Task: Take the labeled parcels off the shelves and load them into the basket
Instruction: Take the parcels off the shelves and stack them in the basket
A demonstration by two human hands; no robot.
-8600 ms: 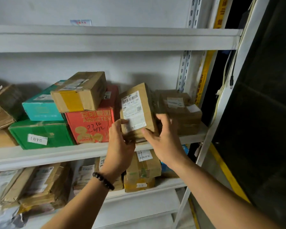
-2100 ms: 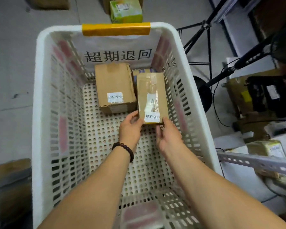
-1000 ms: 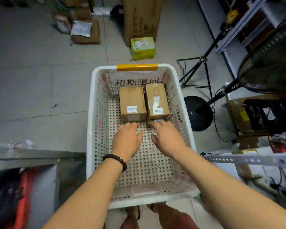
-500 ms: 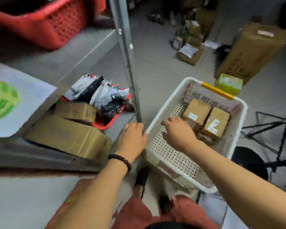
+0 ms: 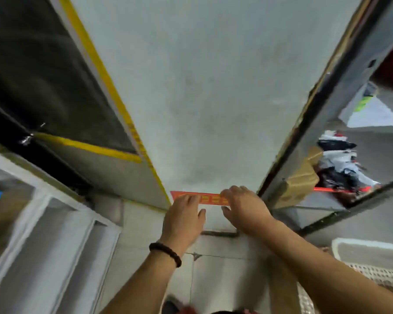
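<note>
My left hand (image 5: 183,219) and my right hand (image 5: 243,208) hang side by side in front of me, fingers relaxed, holding nothing. The view is blurred and swung toward a grey wall. Only a corner of the white perforated basket (image 5: 370,266) shows at the lower right; the parcels inside it are out of sight. A brown cardboard parcel (image 5: 301,177) lies on a low shelf at the right. White shelf frames (image 5: 39,214) stand at the left with a brown parcel (image 5: 5,211) blurred behind them.
A grey wall (image 5: 213,98) fills the middle, with a red-and-yellow strip (image 5: 204,198) at its foot behind my fingers. Yellow tape (image 5: 114,91) edges a dark panel at the left. Black and white bags (image 5: 340,164) lie in a red tray at the right. Tiled floor below.
My head has turned away from the basket toward the wall and the shelves. Both hands have left the basket and stay empty. The basket has slid to the lower right edge of view.
</note>
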